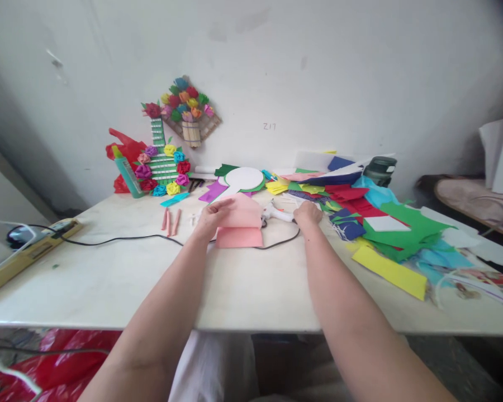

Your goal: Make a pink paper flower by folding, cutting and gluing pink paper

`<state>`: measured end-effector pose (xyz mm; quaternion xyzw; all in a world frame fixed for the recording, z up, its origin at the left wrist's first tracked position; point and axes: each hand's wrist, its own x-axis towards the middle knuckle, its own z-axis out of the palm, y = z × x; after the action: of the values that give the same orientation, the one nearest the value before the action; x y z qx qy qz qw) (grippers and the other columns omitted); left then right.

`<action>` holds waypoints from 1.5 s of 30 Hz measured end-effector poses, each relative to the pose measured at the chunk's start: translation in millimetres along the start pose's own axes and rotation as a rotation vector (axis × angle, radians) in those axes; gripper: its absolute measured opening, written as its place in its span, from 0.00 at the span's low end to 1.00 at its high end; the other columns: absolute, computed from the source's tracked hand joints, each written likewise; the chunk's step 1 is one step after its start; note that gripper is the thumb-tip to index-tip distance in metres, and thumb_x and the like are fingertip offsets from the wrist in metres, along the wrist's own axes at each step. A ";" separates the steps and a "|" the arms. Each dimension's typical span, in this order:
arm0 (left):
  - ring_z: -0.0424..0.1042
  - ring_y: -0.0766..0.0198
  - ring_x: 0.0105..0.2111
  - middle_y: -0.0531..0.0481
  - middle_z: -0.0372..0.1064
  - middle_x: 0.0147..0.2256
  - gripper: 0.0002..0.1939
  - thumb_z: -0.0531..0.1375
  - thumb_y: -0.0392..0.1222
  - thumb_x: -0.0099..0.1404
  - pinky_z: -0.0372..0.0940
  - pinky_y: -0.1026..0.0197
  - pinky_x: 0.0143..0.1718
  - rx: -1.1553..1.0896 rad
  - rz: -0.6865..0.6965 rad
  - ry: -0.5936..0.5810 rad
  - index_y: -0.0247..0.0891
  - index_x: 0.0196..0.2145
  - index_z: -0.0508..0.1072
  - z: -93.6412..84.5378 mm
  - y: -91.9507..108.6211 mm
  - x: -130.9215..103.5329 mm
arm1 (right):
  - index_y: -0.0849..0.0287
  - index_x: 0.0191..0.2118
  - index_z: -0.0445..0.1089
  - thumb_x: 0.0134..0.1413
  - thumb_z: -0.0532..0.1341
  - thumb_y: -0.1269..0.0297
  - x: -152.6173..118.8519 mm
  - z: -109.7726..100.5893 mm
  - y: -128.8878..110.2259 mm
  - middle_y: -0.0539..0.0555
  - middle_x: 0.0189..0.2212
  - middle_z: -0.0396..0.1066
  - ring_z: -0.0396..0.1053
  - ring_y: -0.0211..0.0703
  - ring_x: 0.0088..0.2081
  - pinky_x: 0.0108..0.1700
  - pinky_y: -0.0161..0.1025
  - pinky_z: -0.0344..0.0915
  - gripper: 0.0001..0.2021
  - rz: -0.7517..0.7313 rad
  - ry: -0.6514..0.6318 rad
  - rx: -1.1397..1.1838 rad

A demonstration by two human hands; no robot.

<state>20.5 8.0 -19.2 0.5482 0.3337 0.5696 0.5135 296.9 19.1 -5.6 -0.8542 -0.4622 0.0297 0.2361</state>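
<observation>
My left hand (215, 215) is closed on the left edge of a pink paper sheet (243, 210), which is raised a little off the table. A second pink piece (238, 238) shows just below it, either a fold or a separate strip; I cannot tell. To the right of the sheet lies a white glue gun (278, 213) with a black cord. Beside its handle end, my right hand (308, 214) is curled shut; whatever its fingers hold is hidden. Several thin rolled pink paper pieces (176, 222) rest left of my left hand.
Coloured paper sheets and scraps (406, 226) cover the table's right side, near a dark bottle (379, 170). Behind my hands lies a white paper disc (243, 180). A flower-decorated guitar shape (163, 162) and green glue bottle (128, 176) stand back left. A power strip (37, 251) is far left.
</observation>
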 end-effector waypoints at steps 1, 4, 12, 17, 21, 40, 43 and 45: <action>0.71 0.64 0.30 0.45 0.74 0.34 0.24 0.66 0.42 0.46 0.63 0.63 0.33 -0.005 0.000 -0.001 0.36 0.43 0.74 -0.3 -0.5 0.4 | 0.65 0.43 0.71 0.47 0.56 0.73 -0.1 -0.5 -0.5 0.66 0.42 0.70 0.68 0.53 0.44 0.42 0.43 0.62 0.15 -0.001 0.003 0.026; 0.70 0.65 0.28 0.46 0.74 0.33 0.23 0.65 0.39 0.45 0.62 0.64 0.31 -0.009 0.007 0.007 0.36 0.43 0.74 -1.6 -2.2 1.9 | 0.64 0.45 0.71 0.47 0.56 0.75 -0.2 -0.4 -2.0 0.65 0.42 0.70 0.68 0.52 0.44 0.41 0.42 0.63 0.17 -0.042 0.047 0.095; 0.68 0.67 0.27 0.47 0.73 0.34 0.25 0.64 0.37 0.45 0.60 0.66 0.29 -0.010 0.027 0.009 0.36 0.44 0.73 -2.3 -3.8 2.3 | 0.67 0.43 0.72 0.44 0.53 0.78 3.5 7.1 -14.0 0.62 0.39 0.73 0.69 0.50 0.43 0.46 0.41 0.62 0.18 -0.270 0.185 0.430; 0.68 0.67 0.26 0.48 0.73 0.32 0.27 0.65 0.37 0.45 0.61 0.66 0.28 -0.004 0.005 -0.007 0.37 0.46 0.72 -0.7 -1.5 1.3 | 0.66 0.40 0.73 0.42 0.56 0.75 6.0 18.1 -26.5 0.60 0.37 0.74 0.71 0.46 0.39 0.43 0.40 0.65 0.16 -0.331 0.151 0.803; 0.69 0.66 0.28 0.48 0.74 0.33 0.28 0.66 0.38 0.45 0.62 0.65 0.30 0.012 -0.019 -0.005 0.37 0.46 0.72 1.0 2.0 -0.7 | 0.64 0.35 0.73 0.42 0.58 0.71 -1.3 21.3 -36.9 0.56 0.28 0.74 0.69 0.39 0.25 0.26 0.35 0.66 0.12 -0.331 -0.035 1.032; 0.70 0.61 0.30 0.46 0.73 0.29 0.22 0.66 0.53 0.44 0.62 0.62 0.31 -0.010 -0.018 0.105 0.33 0.33 0.77 6.4 6.1 -4.2 | 0.61 0.27 0.71 0.46 0.59 0.58 -48.8 26.3 -65.0 0.51 0.20 0.71 0.65 0.35 0.21 0.24 0.31 0.61 0.11 -0.768 -0.337 0.920; 0.69 0.63 0.27 0.48 0.72 0.26 0.20 0.67 0.52 0.44 0.61 0.63 0.29 -0.031 -0.029 0.105 0.33 0.31 0.76 6.3 6.3 -3.7 | 0.60 0.29 0.73 0.45 0.60 0.58 -49.8 27.7 -64.2 0.50 0.19 0.70 0.66 0.36 0.22 0.24 0.31 0.61 0.11 -0.762 -0.338 0.885; 0.69 0.63 0.26 0.48 0.72 0.25 0.20 0.67 0.52 0.44 0.62 0.63 0.29 -0.037 -0.025 0.091 0.33 0.30 0.76 6.0 5.7 -3.0 | 0.59 0.29 0.73 0.45 0.60 0.57 -50.8 27.6 -64.0 0.50 0.18 0.70 0.66 0.37 0.21 0.23 0.32 0.60 0.11 -0.757 -0.341 0.883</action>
<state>24.7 2.6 -13.7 0.5081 0.3530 0.5934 0.5149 210.8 18.2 -11.0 -0.4351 -0.7093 0.2691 0.4849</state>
